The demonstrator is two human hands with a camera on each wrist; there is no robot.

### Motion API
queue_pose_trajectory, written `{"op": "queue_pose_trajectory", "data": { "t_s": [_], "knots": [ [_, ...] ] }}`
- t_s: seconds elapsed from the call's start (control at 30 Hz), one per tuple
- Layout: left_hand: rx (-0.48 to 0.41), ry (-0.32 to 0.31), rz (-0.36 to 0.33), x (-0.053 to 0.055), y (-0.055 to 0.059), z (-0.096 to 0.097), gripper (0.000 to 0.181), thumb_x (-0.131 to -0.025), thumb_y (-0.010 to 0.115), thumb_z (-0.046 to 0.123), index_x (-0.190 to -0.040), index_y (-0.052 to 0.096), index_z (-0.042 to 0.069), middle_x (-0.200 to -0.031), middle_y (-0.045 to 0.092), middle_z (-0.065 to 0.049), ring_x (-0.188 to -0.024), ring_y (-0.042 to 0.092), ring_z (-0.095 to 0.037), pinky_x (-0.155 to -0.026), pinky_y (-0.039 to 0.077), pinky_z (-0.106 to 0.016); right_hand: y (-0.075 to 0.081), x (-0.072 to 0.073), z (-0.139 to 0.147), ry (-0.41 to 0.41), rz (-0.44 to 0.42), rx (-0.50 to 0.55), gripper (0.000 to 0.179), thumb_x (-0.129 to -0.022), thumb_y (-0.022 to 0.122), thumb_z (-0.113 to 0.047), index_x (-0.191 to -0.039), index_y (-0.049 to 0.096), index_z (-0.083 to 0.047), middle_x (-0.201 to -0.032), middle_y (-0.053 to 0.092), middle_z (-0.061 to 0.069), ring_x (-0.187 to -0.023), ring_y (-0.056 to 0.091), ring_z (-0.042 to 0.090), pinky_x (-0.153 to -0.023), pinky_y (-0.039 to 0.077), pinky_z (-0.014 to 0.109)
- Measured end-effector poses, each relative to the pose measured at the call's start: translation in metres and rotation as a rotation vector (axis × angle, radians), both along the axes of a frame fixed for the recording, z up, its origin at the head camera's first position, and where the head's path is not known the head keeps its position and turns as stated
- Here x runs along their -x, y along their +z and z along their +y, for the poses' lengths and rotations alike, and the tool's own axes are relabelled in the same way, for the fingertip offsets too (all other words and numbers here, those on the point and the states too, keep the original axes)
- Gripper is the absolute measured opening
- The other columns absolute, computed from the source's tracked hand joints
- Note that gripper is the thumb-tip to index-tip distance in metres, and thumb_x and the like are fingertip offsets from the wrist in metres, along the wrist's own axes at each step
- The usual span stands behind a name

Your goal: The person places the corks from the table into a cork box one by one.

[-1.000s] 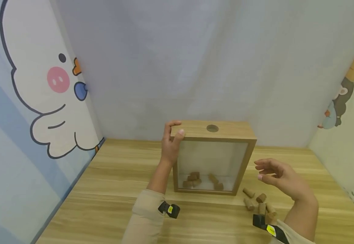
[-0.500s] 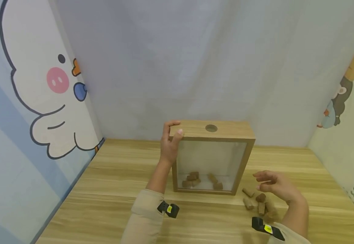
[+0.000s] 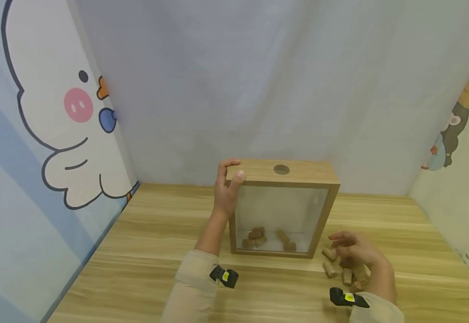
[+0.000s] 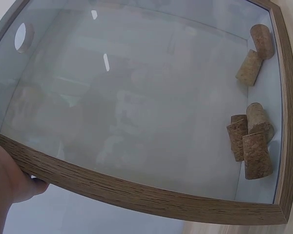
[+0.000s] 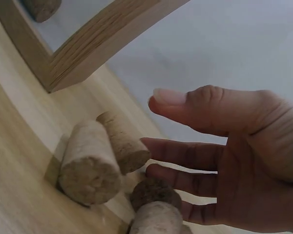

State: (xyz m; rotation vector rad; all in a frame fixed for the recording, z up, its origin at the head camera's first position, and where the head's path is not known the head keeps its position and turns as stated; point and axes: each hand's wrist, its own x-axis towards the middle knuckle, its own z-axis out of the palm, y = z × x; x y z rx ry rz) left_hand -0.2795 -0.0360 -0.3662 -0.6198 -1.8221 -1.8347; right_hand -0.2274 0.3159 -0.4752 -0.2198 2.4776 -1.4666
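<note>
A wooden shadow box (image 3: 283, 215) with a clear front and a round hole (image 3: 281, 169) in its top stands on the table. Several wine corks (image 4: 256, 156) lie on the floor inside it. My left hand (image 3: 226, 193) grips the box's upper left corner, thumb at the front edge and fingers over the top. Right of the box, my right hand (image 3: 357, 249) hovers at a loose pile of corks (image 5: 90, 165), fingers slightly bent and thumb apart. Its fingertips reach right beside one cork (image 5: 122, 141), and nothing is between thumb and fingers. The hand partly hides the pile in the head view.
The wood-grain table (image 3: 158, 215) runs back to a pale grey curtain (image 3: 234, 89). A panel with a white cartoon figure (image 3: 49, 112) closes off the left. On the right is a pale wall (image 3: 460, 202) with cartoon prints.
My right hand has come down and to the left, from above the table to the loose corks. The left hand keeps its grip on the box, which stays in place.
</note>
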Motion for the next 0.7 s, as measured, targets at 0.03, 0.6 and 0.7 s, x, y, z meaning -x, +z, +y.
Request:
{"op": "queue_pose_trajectory", "data": {
  "t_s": [0.03,0.6,0.7],
  "knots": [
    [0.002,0.002,0.000,0.000,0.000,0.000,0.046,-0.084,0.048,0.035,-0.121,0.046,0.008,-0.126,0.043,-0.007,-0.047,0.025,-0.004,-0.042,0.026,-0.022,-0.002,0.001,0.000,0.003,-0.012,0.004,0.049,-0.080,0.067,-0.008,-0.124,0.051,0.006,-0.119,0.052,0.029,-0.104,0.052,0.040,-0.079,0.047,0.047],
    [0.015,0.017,0.011,0.003,-0.002,0.000,0.046,-0.084,0.047,0.038,-0.119,0.046,0.008,-0.124,0.044,-0.008,-0.043,0.020,-0.005,-0.039,0.025,-0.022,-0.005,0.003,-0.005,0.052,0.018,-0.116,0.038,-0.073,0.067,-0.001,-0.110,0.059,0.007,-0.092,0.058,0.011,-0.085,0.054,0.026,-0.074,0.046,0.041],
    [0.016,0.015,0.005,0.003,-0.002,0.000,0.047,-0.084,0.047,0.038,-0.120,0.046,0.008,-0.125,0.043,-0.008,-0.043,0.019,-0.005,-0.039,0.024,-0.022,0.002,0.000,-0.003,0.026,0.012,-0.125,0.040,-0.074,0.064,0.000,-0.113,0.058,0.007,-0.098,0.057,0.015,-0.090,0.053,0.030,-0.077,0.044,0.047]
  ]
}}
